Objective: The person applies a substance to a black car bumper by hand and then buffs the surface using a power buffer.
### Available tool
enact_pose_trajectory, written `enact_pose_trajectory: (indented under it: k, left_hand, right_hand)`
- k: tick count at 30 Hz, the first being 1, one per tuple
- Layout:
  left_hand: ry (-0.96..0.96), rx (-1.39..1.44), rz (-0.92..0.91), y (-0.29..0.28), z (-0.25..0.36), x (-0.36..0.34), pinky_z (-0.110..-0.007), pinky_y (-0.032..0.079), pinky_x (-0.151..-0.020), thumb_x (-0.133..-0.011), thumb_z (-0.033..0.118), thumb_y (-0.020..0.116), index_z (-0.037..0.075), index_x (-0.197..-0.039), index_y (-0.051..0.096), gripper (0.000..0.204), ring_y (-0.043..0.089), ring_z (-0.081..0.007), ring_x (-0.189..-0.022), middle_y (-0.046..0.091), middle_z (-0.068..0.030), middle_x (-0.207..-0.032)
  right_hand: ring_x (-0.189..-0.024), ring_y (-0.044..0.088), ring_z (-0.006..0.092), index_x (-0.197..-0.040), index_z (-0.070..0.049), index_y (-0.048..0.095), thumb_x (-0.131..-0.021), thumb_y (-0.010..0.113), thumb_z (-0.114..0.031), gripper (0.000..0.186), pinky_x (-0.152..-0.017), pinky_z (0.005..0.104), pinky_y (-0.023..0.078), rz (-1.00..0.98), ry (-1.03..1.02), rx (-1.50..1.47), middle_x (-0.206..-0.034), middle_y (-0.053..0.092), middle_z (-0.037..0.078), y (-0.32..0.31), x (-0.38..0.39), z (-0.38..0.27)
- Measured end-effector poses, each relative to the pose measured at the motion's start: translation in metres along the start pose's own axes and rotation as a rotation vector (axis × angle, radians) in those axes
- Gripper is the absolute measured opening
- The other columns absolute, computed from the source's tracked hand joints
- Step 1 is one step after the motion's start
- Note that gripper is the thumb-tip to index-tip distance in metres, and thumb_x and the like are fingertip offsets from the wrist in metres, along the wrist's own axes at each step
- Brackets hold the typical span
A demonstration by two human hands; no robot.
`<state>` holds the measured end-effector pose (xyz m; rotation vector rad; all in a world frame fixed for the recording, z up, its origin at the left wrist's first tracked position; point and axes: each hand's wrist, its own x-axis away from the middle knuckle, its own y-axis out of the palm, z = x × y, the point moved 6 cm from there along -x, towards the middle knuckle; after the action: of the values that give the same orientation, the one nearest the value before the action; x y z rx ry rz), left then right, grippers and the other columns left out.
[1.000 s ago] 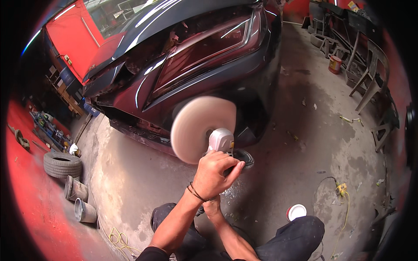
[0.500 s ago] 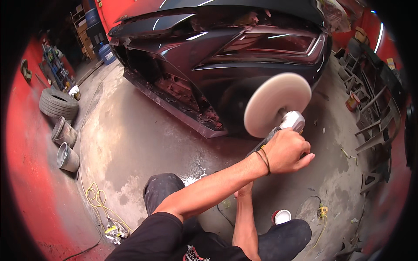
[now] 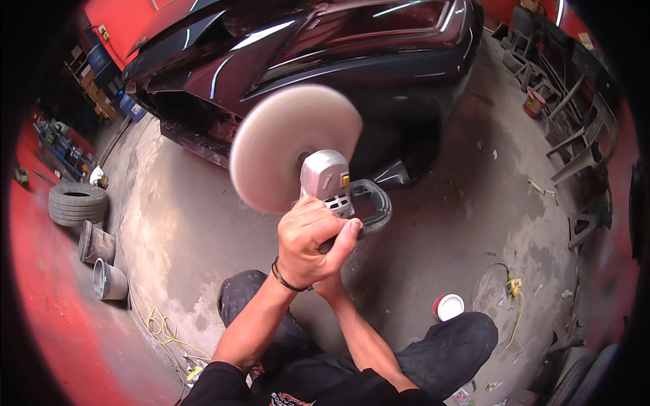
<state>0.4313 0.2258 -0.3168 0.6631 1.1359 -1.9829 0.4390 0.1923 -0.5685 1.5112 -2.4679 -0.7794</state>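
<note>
My left hand (image 3: 315, 240) is shut round the grip of a silver-and-black rotary polisher (image 3: 325, 172), its thumb toward the right. My right hand (image 3: 328, 285) sits lower, behind the left one, with its fingers hidden. The polisher's large white pad (image 3: 274, 135), blurred as if spinning, faces forward in front of the glossy dark car bumper (image 3: 413, 91); I cannot tell whether they touch. A looped black handle (image 3: 379, 206) sticks out at the tool's right.
A tyre (image 3: 78, 203) and buckets (image 3: 110, 281) line the red wall at left. A round white-topped can (image 3: 448, 308) is beside my right knee. Grey frames and chairs (image 3: 582, 142) stand along the right. Yellow cords (image 3: 162, 325) lie on the concrete floor (image 3: 183, 230).
The polisher and both hands have swung left and up since half a second ago, and sit higher than a second ago. The viewpoint has shifted too.
</note>
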Motion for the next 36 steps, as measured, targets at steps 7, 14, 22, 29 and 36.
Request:
enact_pose_trajectory:
  k: [7, 14, 22, 29, 36]
  left_hand:
    - [0.000, -0.036, -0.112, 0.067, -0.008, -0.010, -0.037, 0.049, -0.070, -0.093, 0.006, 0.082, 0.006, -0.080, 0.081, 0.013, 0.060, -0.0226, -0.059, 0.067, -0.0054, -0.066]
    - [0.180, -0.049, -0.155, 0.131, 0.021, -0.043, -0.040, 0.047, -0.064, -0.091, 0.008, 0.084, 0.008, -0.068, 0.067, 0.029, 0.060, -0.0255, -0.059, 0.060, -0.0057, -0.062]
    - [0.255, -0.083, -0.309, 0.171, 0.042, -0.074, -0.044, 0.052, -0.068, -0.093, 0.017, 0.079, 0.008, -0.062, 0.063, 0.036, 0.067, -0.0298, -0.063, 0.063, -0.0091, -0.061]
    - [0.110, -0.149, -0.120, 0.122, 0.006, -0.029, -0.041, 0.051, -0.064, -0.091, 0.007, 0.085, 0.006, -0.071, 0.069, 0.026, 0.062, -0.0279, -0.060, 0.062, -0.0088, -0.064]
    - [0.090, -0.234, -0.078, 0.086, 0.020, -0.015, -0.039, 0.042, -0.061, -0.091, 0.004, 0.084, 0.005, -0.072, 0.069, 0.025, 0.053, -0.0246, -0.057, 0.057, -0.0063, -0.063]
  right_hand:
    - [-0.127, 0.067, 0.0217, -0.148, -0.002, 0.061, -0.100, 0.078, -0.009, 0.051, -0.105, 0.0370, 0.056, 0.133, -0.027, -0.033, -0.136, 0.070, 0.011, -0.034, 0.005, 0.005]
    - [-0.136, 0.059, 0.0184, -0.155, -0.011, 0.054, -0.107, 0.078, -0.032, 0.058, -0.113, 0.0391, 0.051, 0.105, 0.005, -0.347, -0.146, 0.063, 0.005, -0.061, -0.014, 0.020]
    - [-0.110, 0.069, 0.0191, -0.135, -0.014, 0.067, -0.106, 0.077, -0.042, 0.042, -0.094, 0.0392, 0.057, 0.018, 0.114, -0.711, -0.120, 0.074, 0.003, -0.072, -0.023, 0.082]
    - [-0.097, 0.069, 0.0170, -0.126, -0.013, 0.068, -0.099, 0.081, -0.031, 0.035, -0.083, 0.0374, 0.056, 0.131, 0.127, -0.332, -0.107, 0.074, 0.002, -0.048, 0.009, 0.031]
    - [-0.084, 0.068, 0.0153, -0.112, -0.010, 0.070, -0.092, 0.082, -0.017, 0.024, -0.074, 0.0347, 0.055, 0.120, 0.127, -0.219, -0.093, 0.072, 0.002, -0.039, 0.004, 0.029]
